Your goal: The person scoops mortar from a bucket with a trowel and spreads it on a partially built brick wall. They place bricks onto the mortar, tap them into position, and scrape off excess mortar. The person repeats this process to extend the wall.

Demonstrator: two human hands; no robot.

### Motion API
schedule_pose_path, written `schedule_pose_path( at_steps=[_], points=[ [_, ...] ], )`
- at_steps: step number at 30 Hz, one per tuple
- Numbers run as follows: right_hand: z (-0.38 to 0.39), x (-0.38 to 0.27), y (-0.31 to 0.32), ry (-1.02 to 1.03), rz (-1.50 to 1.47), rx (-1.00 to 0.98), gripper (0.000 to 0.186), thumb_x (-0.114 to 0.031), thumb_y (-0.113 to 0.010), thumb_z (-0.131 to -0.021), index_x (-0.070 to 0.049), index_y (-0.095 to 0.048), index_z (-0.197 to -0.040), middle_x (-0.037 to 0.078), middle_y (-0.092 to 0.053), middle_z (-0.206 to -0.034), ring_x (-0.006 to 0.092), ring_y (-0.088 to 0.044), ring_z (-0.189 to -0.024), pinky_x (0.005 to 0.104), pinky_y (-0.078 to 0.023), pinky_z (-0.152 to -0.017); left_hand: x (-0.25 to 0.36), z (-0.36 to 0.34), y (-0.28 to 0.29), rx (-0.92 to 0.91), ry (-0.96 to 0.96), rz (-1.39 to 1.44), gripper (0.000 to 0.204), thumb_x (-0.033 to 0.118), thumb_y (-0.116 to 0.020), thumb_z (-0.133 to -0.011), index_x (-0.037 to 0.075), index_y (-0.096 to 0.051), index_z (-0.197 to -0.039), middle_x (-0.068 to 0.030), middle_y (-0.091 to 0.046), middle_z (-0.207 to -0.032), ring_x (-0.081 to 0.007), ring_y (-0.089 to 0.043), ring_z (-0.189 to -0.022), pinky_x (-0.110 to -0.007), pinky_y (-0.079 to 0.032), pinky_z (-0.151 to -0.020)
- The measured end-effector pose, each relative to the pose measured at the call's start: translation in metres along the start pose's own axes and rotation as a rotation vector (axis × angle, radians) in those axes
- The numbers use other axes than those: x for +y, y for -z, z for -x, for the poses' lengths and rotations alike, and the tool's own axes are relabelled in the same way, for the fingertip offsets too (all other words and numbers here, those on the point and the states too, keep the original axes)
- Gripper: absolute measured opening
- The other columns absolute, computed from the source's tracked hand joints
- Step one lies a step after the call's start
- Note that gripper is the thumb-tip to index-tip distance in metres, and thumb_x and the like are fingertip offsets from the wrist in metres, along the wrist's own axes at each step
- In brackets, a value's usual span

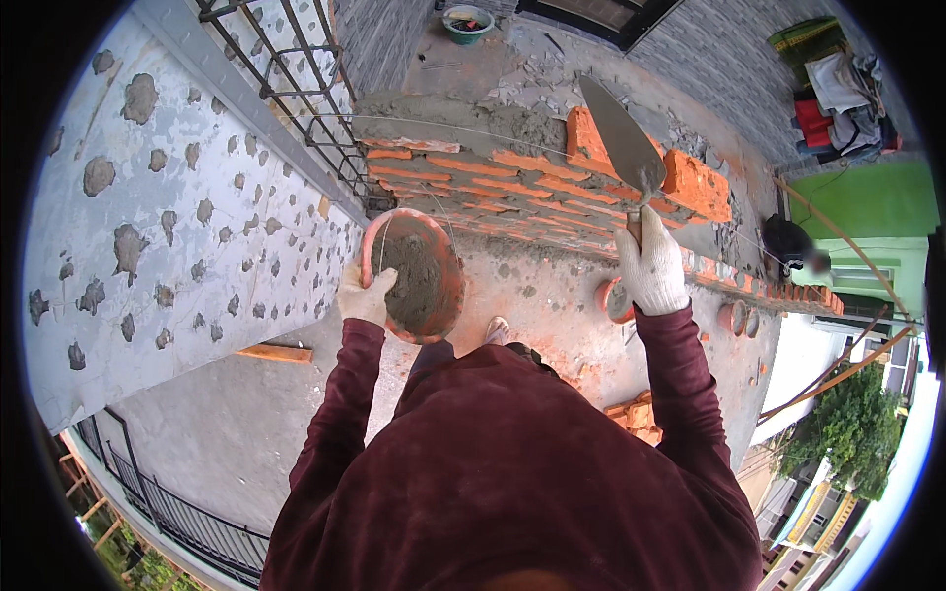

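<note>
My left hand point(367, 294), in a white glove, is closed on the rim of an orange bucket point(445, 305) of grey mortar point(419, 271). My right hand point(648, 261), also gloved, grips a trowel point(616, 128) by its handle, with the broad metal blade raised over the brick wall. That wall point(493, 182) has rough mortar point(453, 123) along its top, a taut string across it, and orange bricks point(695, 182) standing at the right, partly behind the trowel.
At left are a pitted wall point(177, 246), rebar point(281, 79) and a railing point(177, 507). More buckets point(734, 317), loose bricks point(636, 419) and a wooden board point(276, 352) lie on the floor. A person point(788, 246) is at the right, near bamboo poles point(857, 369). A basin point(468, 20) sits beyond the wall.
</note>
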State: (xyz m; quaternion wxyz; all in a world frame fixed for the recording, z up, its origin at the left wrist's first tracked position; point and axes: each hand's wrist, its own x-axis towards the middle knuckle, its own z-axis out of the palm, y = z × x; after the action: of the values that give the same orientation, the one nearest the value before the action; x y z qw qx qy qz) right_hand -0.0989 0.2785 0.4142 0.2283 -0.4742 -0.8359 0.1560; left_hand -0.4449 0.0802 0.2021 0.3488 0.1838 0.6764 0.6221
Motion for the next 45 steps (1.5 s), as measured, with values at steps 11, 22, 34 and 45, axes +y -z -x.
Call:
schedule_pose_path(
  at_steps=[11, 22, 34, 45],
  points=[
    [0.049, 0.009, -0.142, -0.608, -0.901, -0.246, 0.029, -0.024, -0.054, -0.104, -0.001, -0.056, -0.122, 0.002, -0.055, -0.080, 0.0096, -0.051, -0.049, 0.0266, -0.042, -0.045, -0.020, -0.032, -0.005, -0.165, 0.116, -0.442, 0.024, 0.010, -0.083, -0.082, 0.002, -0.063, -0.092, -0.0011, -0.065, -0.085, -0.0108, -0.059, -0.074, -0.030, -0.050, -0.069],
    [0.240, 0.047, -0.157, -1.015, -0.913, 0.011, 0.029, -0.031, -0.063, -0.099, -0.006, -0.064, -0.112, 0.002, -0.058, -0.075, 0.0107, -0.056, -0.055, 0.0281, -0.044, -0.050, -0.081, -0.038, -0.040, -0.505, 0.173, -0.589, 0.027, 0.010, -0.084, -0.077, 0.002, -0.061, -0.089, -0.0032, -0.066, -0.083, -0.0145, -0.060, -0.073, -0.032, -0.051, -0.069],
    [0.436, -0.029, -0.242, -1.452, -0.793, 0.412, 0.036, -0.022, -0.062, -0.088, 0.003, -0.056, -0.113, 0.031, -0.069, -0.091, 0.0493, -0.069, -0.085, 0.0510, -0.057, -0.078, -0.168, 0.029, -0.185, -0.940, 0.159, -0.997, 0.028, 0.013, -0.083, -0.078, 0.003, -0.061, -0.091, -0.0046, -0.065, -0.080, -0.0175, -0.062, -0.071, -0.033, -0.050, -0.070],
    [0.709, -0.047, -0.291, -2.244, -1.223, 1.695, 0.014, -0.016, -0.066, -0.096, -0.010, -0.054, -0.101, 0.004, -0.055, -0.076, 0.0172, -0.056, -0.055, 0.0340, -0.052, -0.046, -0.441, 0.123, -0.286, -0.876, 0.512, -0.890, 0.040, 0.007, -0.074, -0.083, -0.002, -0.058, -0.118, -0.0119, -0.066, -0.101, -0.0253, -0.070, -0.086, -0.039, -0.062, -0.075]
  ],
)
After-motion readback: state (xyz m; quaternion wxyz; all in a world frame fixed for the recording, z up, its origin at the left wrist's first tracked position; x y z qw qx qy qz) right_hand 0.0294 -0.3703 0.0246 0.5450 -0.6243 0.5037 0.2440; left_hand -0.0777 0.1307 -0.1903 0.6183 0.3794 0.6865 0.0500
